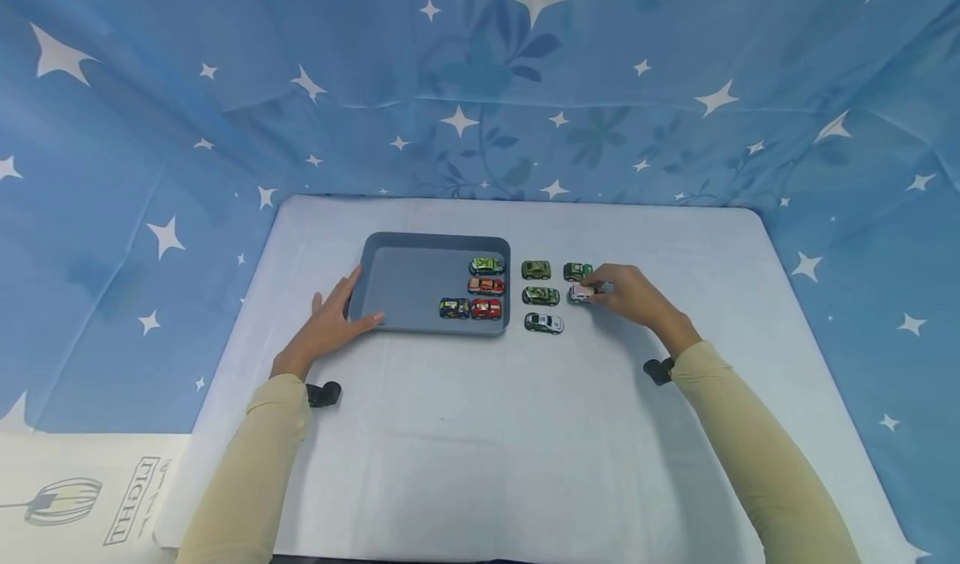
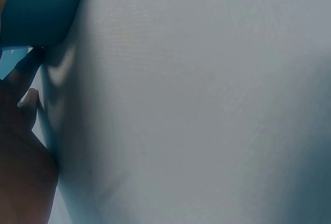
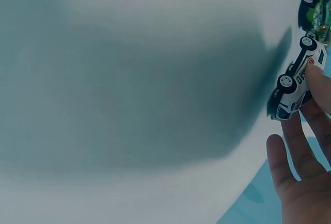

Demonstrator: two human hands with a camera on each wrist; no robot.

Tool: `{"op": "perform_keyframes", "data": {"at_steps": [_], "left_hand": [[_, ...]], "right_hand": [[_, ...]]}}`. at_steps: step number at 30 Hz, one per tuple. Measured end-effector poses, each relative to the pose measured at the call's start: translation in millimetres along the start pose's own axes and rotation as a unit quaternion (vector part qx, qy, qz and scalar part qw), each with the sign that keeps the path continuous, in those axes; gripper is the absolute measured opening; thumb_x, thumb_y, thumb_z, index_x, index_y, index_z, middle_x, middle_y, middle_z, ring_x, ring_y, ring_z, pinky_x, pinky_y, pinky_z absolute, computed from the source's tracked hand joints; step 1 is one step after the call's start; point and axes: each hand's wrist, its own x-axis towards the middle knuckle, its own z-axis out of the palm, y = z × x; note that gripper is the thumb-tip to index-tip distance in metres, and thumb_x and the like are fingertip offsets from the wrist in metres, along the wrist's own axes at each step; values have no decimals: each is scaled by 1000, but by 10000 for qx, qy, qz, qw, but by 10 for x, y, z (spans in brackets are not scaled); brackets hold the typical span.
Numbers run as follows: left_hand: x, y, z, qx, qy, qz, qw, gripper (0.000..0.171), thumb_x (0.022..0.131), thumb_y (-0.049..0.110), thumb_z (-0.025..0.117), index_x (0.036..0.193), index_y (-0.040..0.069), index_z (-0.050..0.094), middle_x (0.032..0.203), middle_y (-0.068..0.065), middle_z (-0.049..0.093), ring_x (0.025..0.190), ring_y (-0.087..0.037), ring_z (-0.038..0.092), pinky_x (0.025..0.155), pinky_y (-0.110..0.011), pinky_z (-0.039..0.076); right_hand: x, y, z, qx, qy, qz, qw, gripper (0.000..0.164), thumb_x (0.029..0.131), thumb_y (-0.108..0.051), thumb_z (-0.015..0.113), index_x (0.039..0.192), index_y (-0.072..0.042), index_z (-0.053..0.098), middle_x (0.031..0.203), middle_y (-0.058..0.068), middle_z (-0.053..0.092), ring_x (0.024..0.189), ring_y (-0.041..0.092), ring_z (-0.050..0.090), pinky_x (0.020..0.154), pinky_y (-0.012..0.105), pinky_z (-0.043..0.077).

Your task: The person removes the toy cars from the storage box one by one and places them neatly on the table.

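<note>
My right hand (image 1: 626, 293) pinches a white toy car (image 1: 579, 294) between thumb and fingers. In the right wrist view that white car (image 3: 300, 81) is tilted, its wheels showing. Against the left end of a grey tray (image 1: 408, 324) rests my left hand (image 1: 326, 331), fingers spread along the side and thumb at the front left corner. Inside the tray, at its right, are a lime-green car (image 1: 487, 266), an orange car (image 1: 486, 286), a dark blue car (image 1: 454, 308) and a red car (image 1: 486, 308). The left wrist view shows only part of the left hand (image 2: 23, 146).
Right of the tray stand a plain green car (image 1: 536, 270), a camouflage car (image 1: 541, 296) and a silver car (image 1: 543, 323). A dark green car (image 1: 577, 272) sits just behind the right hand's fingers. Blue star-patterned cloth (image 1: 480, 89) hangs behind the white table (image 1: 480, 431).
</note>
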Motion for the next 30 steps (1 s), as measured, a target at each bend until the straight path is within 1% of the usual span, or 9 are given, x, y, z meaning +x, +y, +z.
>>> {"op": "perform_keyframes", "data": {"at_steps": [4,10,14,17,21,26,30], "left_hand": [[-1,-10,-6,-7,-1,4,10000,108,99,60,71,174,34,-2,179,-18,-1,163,-39,-8,123,-65,-17],[-10,0,-15,-74,-7,-55,10000,107,99,61,70,174,36,-2,179,-17,-4,162,-41,-14,123,-69,-15],[-6,5,-7,-73,-9,-39,10000,107,99,61,70,174,35,-2,179,-16,-3,162,-40,-13,123,-67,-15],[0,3,2,-38,-6,-4,10000,108,99,61,70,174,33,-2,179,-17,-1,163,-40,-9,123,-65,-17],[6,-13,7,-16,27,6,10000,108,99,61,70,174,33,-2,179,-17,-1,163,-40,-9,124,-65,-16],[10,-19,4,-51,35,-8,10000,108,99,61,71,174,35,-2,179,-17,-2,162,-41,-12,123,-67,-15],[16,-19,6,-57,16,3,10000,108,99,61,71,174,35,-2,179,-17,-1,162,-40,-12,123,-67,-16]], "right_hand": [[1,7,26,-1,-89,83,9999,26,95,3,79,121,4,78,120,20,75,118,41,68,107,60,50],[7,3,60,-33,-80,133,9999,28,95,3,79,123,4,77,123,21,74,124,42,66,111,59,48],[5,-1,79,-69,-37,143,9999,27,95,2,79,122,4,77,123,22,74,123,44,65,111,61,46],[0,-2,87,-67,-6,112,9999,27,95,2,79,121,4,77,124,23,74,124,45,64,112,62,45],[-1,1,95,-74,21,100,9999,27,94,1,80,121,3,78,125,23,73,125,45,64,112,62,45],[1,21,102,-117,5,50,9999,28,94,2,80,122,4,77,124,23,73,122,44,64,111,62,45],[-5,34,119,-88,30,-19,10000,29,94,3,80,122,5,76,124,23,73,121,44,65,110,62,47]]}}
